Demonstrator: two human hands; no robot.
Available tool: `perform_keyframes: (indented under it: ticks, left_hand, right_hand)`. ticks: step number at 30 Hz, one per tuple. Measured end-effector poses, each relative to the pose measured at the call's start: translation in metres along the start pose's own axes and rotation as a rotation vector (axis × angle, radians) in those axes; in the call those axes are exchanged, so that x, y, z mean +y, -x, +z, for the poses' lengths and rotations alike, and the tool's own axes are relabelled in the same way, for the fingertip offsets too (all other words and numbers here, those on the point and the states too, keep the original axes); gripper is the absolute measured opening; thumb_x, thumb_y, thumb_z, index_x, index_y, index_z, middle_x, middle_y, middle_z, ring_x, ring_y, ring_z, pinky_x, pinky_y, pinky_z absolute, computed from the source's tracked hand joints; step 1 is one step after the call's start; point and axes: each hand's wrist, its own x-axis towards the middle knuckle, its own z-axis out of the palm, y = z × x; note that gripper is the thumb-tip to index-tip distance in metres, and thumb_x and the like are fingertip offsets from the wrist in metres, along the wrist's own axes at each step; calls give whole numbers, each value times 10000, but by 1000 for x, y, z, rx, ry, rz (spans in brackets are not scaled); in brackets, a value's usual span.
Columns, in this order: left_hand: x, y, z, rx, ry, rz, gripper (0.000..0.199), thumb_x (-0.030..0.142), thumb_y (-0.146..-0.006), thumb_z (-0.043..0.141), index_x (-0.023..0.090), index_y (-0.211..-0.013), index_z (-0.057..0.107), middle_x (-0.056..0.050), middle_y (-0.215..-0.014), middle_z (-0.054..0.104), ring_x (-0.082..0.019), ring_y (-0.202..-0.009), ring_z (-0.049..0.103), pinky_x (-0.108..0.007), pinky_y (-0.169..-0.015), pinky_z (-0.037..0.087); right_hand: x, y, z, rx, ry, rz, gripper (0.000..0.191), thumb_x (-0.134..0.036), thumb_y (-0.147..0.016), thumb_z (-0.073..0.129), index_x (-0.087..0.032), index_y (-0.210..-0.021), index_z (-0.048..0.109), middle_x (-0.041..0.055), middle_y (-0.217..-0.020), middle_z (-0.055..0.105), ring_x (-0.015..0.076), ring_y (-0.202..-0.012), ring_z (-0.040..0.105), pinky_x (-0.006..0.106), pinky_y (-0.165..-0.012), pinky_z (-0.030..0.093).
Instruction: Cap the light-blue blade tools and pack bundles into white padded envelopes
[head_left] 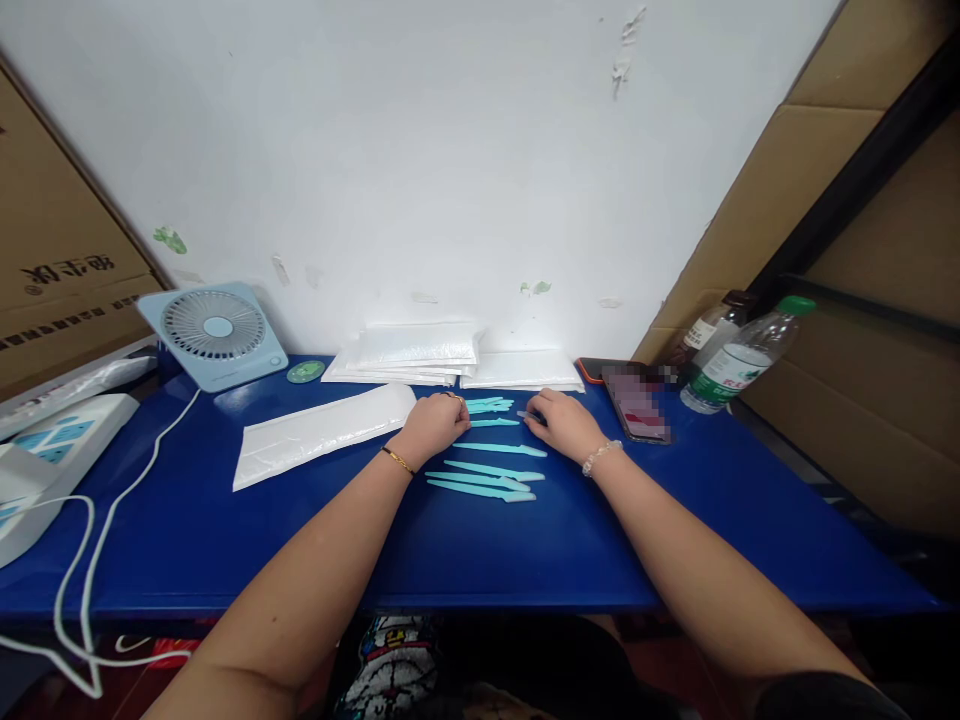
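Several thin turquoise sticks (501, 449) lie crosswise on the blue table (480, 560), some grouped near the front and others bunched further back. My left hand (435, 428) is closed on the left end of a turquoise stick (493, 422) near the back group. Just right of the sticks, my right hand (564, 428) has its fingers pinched on a small clear piece (522, 415). A white padded envelope (322, 432) lies to the left, its right end beside my left hand.
White envelopes (416, 350) are stacked against the wall. A blue fan (217, 335) and a power strip (67, 470) with white cables are on the left. At right are a phone (637, 403) and two bottles (739, 365).
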Motion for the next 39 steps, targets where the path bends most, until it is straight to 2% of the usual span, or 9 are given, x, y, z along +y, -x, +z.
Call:
perform_keyframes:
  ticks: [6,11,19,25,28,31,33,35,39]
  left_hand:
    - [-1,0,-2,-12,8,-21,126,250,-781,542,182,-734,637,-42,-812,678,-164,-724,589,-249,-641,400]
    - [-2,0,-2,-6,0,-6,123,249,-777,543,186,-724,635,-39,-796,680,-167,-718,590,-250,-629,391]
    - [-1,-1,-1,12,1,35,127,249,-776,551,190,-719,649,-30,-789,678,-162,-702,584,-250,-621,377]
    - [5,1,-4,-120,102,124,109,276,-750,599,199,-711,666,-7,-731,677,-146,-668,582,-235,-588,371]
    - [2,2,-4,-149,157,109,190,393,-753,614,214,-751,675,7,-724,667,-141,-641,577,-239,-580,386]
    - [-4,-1,-2,33,107,75,218,394,-799,571,215,-866,674,-19,-863,672,-171,-777,602,-258,-681,433]
    - [-9,-4,1,140,32,62,213,334,-809,564,220,-955,669,-42,-986,659,-202,-916,590,-281,-769,444]
    - [-13,-6,4,151,-22,51,211,291,-804,565,223,-973,670,-50,-1015,649,-214,-963,576,-291,-796,448]
    - [-17,-10,10,125,-30,16,145,278,-803,556,208,-862,669,-44,-934,650,-199,-892,589,-283,-755,455]
  right_hand:
    - [1,-2,0,-28,-70,-45,139,-194,-860,516,-164,-825,647,70,-826,627,168,-741,571,257,-679,395]
    - [5,1,-1,-31,-243,-130,208,-191,-893,465,-177,-899,672,67,-877,647,170,-808,590,258,-736,432]
    - [-3,-1,-2,-36,-326,-174,207,-185,-883,487,-190,-906,692,68,-910,661,178,-853,600,286,-777,455]
    - [-10,6,-12,-120,-453,-205,197,-198,-856,511,-192,-856,707,55,-861,681,158,-763,616,278,-713,464]
    - [3,9,-18,-90,-513,-141,184,-226,-842,530,-203,-864,712,39,-866,693,153,-760,623,263,-704,465]
    - [24,10,-21,94,-428,65,188,-239,-838,527,-189,-855,707,45,-867,697,168,-781,617,268,-713,455]
    - [33,11,-19,142,-344,170,177,-238,-823,535,-176,-815,701,48,-823,692,168,-732,607,266,-678,442]
    - [33,10,-16,116,-309,197,163,-267,-807,559,-174,-787,692,42,-782,681,161,-692,595,257,-643,427]
    - [15,8,-8,12,-300,167,217,-389,-761,627,-180,-794,670,36,-759,662,158,-670,581,242,-595,409]
